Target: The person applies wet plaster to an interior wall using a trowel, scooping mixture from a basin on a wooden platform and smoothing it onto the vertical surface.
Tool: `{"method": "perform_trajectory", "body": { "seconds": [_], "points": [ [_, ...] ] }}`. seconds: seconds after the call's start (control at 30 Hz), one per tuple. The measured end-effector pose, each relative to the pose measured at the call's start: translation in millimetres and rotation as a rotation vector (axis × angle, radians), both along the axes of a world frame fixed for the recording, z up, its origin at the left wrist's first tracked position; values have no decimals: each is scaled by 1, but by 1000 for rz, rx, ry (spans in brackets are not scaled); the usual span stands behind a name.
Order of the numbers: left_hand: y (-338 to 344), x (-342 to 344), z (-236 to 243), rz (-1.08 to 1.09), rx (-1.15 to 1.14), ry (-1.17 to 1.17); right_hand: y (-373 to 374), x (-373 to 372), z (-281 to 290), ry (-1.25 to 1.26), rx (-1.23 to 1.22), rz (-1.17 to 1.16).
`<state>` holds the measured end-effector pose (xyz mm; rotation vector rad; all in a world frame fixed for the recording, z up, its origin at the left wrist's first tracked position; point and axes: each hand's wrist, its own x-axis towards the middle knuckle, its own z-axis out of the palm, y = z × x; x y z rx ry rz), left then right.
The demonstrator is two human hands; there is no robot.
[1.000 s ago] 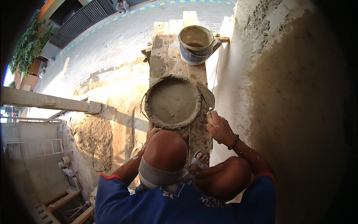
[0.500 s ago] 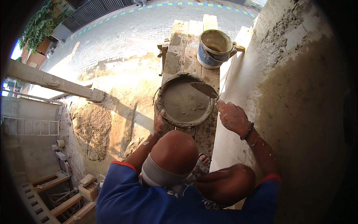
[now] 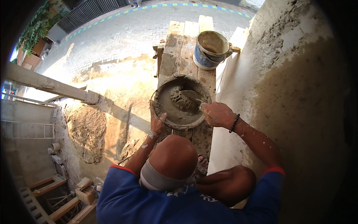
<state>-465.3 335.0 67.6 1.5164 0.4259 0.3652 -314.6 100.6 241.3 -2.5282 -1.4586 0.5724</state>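
My right hand (image 3: 219,115) is closed on the handle of a trowel (image 3: 191,96), just over the right rim of a round mortar tub (image 3: 161,86). The trowel's blade dips into the wet grey mortar (image 3: 172,112), which is pushed up in a thick ridge beside it. At the tub's lower left, my left hand (image 3: 158,122) grips the rim, thumb on top; its other fingers are partly hidden. A thin wire handle hangs at the tub's left side. The tub rests on wooden planks (image 3: 171,52).
A blue and white bucket (image 3: 204,59) stands farther along the planks. To the right rises a wall (image 3: 294,86) with a damp, part-plastered surface. On the left are a wooden beam (image 3: 48,84), a sand heap (image 3: 86,132) and, lower down, timber framing (image 3: 65,209).
My right hand has moved left, and the trowel has gone from above the right rim down into the mortar. The mortar's smooth surface is now churned. My left hand stays on the rim.
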Motion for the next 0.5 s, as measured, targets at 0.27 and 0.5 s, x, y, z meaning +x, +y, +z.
{"method": "perform_trajectory", "body": {
  "seconds": [0.27,0.5],
  "points": [
    [17,5,17,-118,558,-6,18,-19,-5,-119,-103,18],
    [7,17,42,-167,942,168,8,-31,-5,-151,141,127]
  ]
}}
